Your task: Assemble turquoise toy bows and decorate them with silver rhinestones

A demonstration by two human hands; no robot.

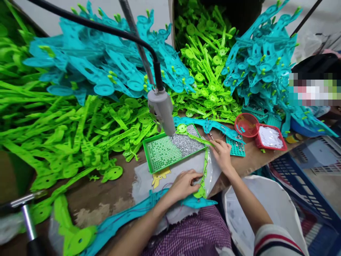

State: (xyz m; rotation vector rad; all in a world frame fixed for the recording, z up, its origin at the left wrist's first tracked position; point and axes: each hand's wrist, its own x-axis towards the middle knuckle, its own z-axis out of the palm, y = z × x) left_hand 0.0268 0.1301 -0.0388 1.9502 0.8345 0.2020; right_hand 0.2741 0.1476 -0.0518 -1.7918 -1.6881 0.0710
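Note:
My left hand [185, 184] is closed with thumb and fingers at the edge of a narrow lime-green plastic part [204, 174], which lies over a grey cloth [183, 167] in front of me. My right hand [221, 153] pinches the near end of another lime-green plastic arm with a round disc [197, 137]; its far end rests over a green tray [160, 166]. Small metal pieces [188, 140] fill the right part of that tray. Below my left wrist lies a long turquoise plastic part [128, 212]. The fingertips of my right hand are partly hidden.
A grey cylindrical device [162, 106] hangs on a black cable above the tray. Piles of green parts [87, 128] and turquoise parts [106, 60] stand behind. To the right are a red bowl [246, 124], a red basket of white pieces [271, 138] and a white bin [262, 199]. A hammer [28, 213] is at left.

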